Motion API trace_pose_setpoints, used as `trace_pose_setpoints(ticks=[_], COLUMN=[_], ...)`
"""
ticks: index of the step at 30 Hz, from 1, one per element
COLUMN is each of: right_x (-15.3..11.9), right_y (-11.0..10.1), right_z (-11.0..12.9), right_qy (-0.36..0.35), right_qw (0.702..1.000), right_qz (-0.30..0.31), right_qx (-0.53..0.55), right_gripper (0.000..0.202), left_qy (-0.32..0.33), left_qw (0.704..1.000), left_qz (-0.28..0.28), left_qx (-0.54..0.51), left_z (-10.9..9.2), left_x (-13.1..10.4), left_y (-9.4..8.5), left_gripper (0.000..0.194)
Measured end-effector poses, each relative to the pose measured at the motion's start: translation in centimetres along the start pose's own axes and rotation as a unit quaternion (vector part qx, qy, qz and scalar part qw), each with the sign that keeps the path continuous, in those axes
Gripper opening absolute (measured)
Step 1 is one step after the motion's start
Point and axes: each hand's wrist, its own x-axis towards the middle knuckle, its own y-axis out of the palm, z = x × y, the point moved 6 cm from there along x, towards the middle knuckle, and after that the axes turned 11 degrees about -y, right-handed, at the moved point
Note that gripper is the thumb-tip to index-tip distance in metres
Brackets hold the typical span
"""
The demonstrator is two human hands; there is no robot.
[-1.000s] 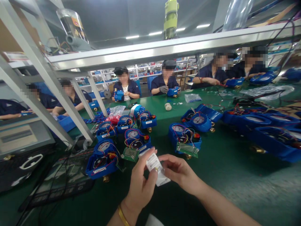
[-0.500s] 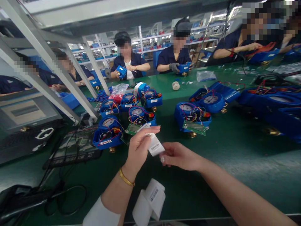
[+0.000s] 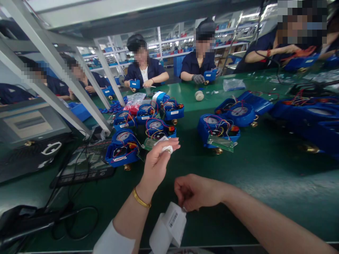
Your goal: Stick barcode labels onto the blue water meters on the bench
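Observation:
White paper labels (image 3: 167,148) are pinched between the thumb and fingers of my left hand (image 3: 157,160), in front of a blue meter (image 3: 160,128) with a green circuit board (image 3: 148,144). My right hand (image 3: 198,192) is closed, its thumb and fingertips at the upper right corner of a barcoded label strip (image 3: 175,218) that lies over a white roll (image 3: 159,234) near the table's front edge. Whether the fingertips grip the strip is hard to tell. Another open meter (image 3: 217,128) with wires and a board stands beyond my right hand.
More blue meters (image 3: 123,148) stand across the green table (image 3: 265,197). A laptop (image 3: 29,123), a dark board with cables (image 3: 87,164) and a metal frame (image 3: 53,70) are at the left. Several people work opposite. A white spool (image 3: 199,95) lies further back.
My right hand has moved down and toward me, from the labels in my left hand to the strip on the roll. The label hanging from my left hand is now mostly folded into its grasp.

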Motion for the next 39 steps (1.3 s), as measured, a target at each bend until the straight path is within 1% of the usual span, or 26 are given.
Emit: trace_pose_setpoints(ticks=[3,7,10,13,14,16,18,20,22,24,26,28,32,35,37,39], right_x=[-0.4,-1.6,-2.2,-2.6,-2.6,-2.8,-2.9,-2.9,-2.8,-2.5,-2.4,-2.3,-2.2,-1.9,-1.6,-1.3], right_y=[-1.1,-3.6,-5.1,-6.2,-6.4,-6.5,-6.2,-5.8,-5.4,-5.1,-5.1,-5.3,-6.3,-7.4,-7.8,-8.1], right_z=[1.8,4.8,5.6,5.3,5.1,4.7,4.1,3.4,3.1,3.2,3.6,4.0,4.2,3.8,3.5,3.2], right_qy=[-0.065,-0.153,-0.173,-0.151,-0.136,-0.099,-0.050,-0.005,0.014,-0.001,-0.025,-0.049,-0.104,-0.136,-0.146,-0.151], right_qw=[0.997,0.982,0.971,0.965,0.966,0.969,0.972,0.965,0.955,0.954,0.960,0.964,0.965,0.960,0.958,0.957], right_qz=[-0.033,-0.109,-0.152,-0.178,-0.174,-0.144,-0.089,-0.032,0.005,0.007,-0.012,-0.040,-0.116,-0.177,-0.204,-0.225], right_qx=[0.001,-0.024,-0.065,-0.119,-0.138,-0.172,-0.210,-0.260,-0.298,-0.300,-0.280,-0.258,-0.211,-0.169,-0.137,-0.105], right_gripper=[0.019,0.019,0.020,0.020,0.022,0.029,0.039,0.042,0.033,0.018,0.009,0.011,0.025,0.041,0.053,0.060], left_qy=[-0.053,-0.148,-0.186,-0.219,-0.227,-0.230,-0.222,-0.219,-0.225,-0.230,-0.231,-0.235,-0.268,-0.277,-0.279,-0.285], left_qw=[0.995,0.964,0.946,0.920,0.909,0.892,0.884,0.882,0.881,0.879,0.878,0.878,0.875,0.885,0.891,0.894], left_qz=[0.028,0.069,0.119,0.168,0.182,0.204,0.218,0.222,0.223,0.229,0.237,0.243,0.252,0.272,0.266,0.241], left_qx=[0.082,0.208,0.235,0.277,0.297,0.332,0.349,0.353,0.352,0.349,0.345,0.340,0.314,0.256,0.241,0.248], left_z=[0.4,1.7,2.5,3.1,3.2,3.3,3.3,3.4,3.5,3.6,3.4,3.2,3.2,3.1,3.2,3.5], left_x=[0.1,0.2,0.0,-0.5,-0.6,-0.8,-0.9,-0.8,-0.7,-0.6,-0.5,-0.5,-0.6,-0.5,-0.2,0.1], left_y=[0.7,1.4,1.9,2.2,2.3,2.4,2.6,2.6,2.6,2.6,2.6,2.5,2.3,2.5,2.5,2.0], left_gripper=[0.025,0.020,0.027,0.033,0.034,0.031,0.025,0.022,0.022,0.023,0.024,0.025,0.032,0.033,0.034,0.036])
